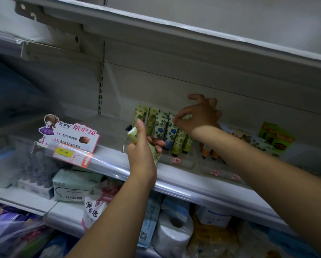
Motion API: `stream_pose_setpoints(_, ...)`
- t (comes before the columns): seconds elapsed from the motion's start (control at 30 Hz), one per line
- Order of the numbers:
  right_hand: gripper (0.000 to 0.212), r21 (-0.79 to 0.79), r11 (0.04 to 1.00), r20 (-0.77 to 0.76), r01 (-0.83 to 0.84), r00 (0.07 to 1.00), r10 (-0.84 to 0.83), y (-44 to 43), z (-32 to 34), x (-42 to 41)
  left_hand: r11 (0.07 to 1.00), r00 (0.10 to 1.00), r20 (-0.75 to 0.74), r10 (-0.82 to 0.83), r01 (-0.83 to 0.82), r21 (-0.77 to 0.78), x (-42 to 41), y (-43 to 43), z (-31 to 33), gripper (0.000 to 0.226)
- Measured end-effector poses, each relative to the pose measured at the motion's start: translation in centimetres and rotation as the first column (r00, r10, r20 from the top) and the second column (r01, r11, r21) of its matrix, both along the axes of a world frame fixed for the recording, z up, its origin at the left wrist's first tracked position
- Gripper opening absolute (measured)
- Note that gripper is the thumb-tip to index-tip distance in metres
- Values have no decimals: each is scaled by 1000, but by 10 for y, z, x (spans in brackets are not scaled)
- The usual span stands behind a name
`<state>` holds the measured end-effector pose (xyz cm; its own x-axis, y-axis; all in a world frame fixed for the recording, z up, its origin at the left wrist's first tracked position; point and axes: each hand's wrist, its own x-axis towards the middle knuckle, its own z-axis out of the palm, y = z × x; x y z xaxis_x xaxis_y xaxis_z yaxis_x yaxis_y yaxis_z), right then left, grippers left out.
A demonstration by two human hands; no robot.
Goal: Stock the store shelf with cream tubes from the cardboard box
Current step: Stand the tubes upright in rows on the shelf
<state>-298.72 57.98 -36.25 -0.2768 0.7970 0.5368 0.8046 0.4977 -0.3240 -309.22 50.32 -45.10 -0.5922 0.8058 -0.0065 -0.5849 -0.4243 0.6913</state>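
Note:
My left hand (140,152) grips a pale green cream tube (133,134) with a black cap, held in front of the shelf edge (107,161). Just right of it, several floral cream tubes (161,127) stand cap-down in a clear tray on the shelf, green ones and blue ones. My right hand (198,113) reaches over these tubes, its thumb and forefinger pinching the top of a tube (174,121) in the row. The cardboard box is out of view.
A pink promotional sign (76,135) with a yellow price tag (64,152) stands at the shelf's left front. Orange tubes (206,150) and green packets (276,135) lie to the right. Below sit tissue packs (76,185) and a paper roll (174,229). Another shelf (174,28) hangs overhead.

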Motion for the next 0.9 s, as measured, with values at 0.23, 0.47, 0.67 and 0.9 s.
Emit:
stream_pose_setpoints(0.23,15,-8,1000,27,6,1000,-5,5,-8,0,1000,1000,-9,-5,5,4,0,3,-3,55)
stream_pose_setpoints(0.47,14,5,1000,43,-5,999,4,5,-4,-2,1000,999,-38,-10,10,2,0,3,-4,53)
stream_pose_setpoints(0.67,10,29,1000,-37,4,999,-3,2,-1,3,999,988,-150,-45,46,6,3,5,-6,63)
stream_pose_setpoints(0.9,14,55,987,-566,-149,810,154,-53,-24,18,993,987,-132,-87,96,64,0,9,-11,66)
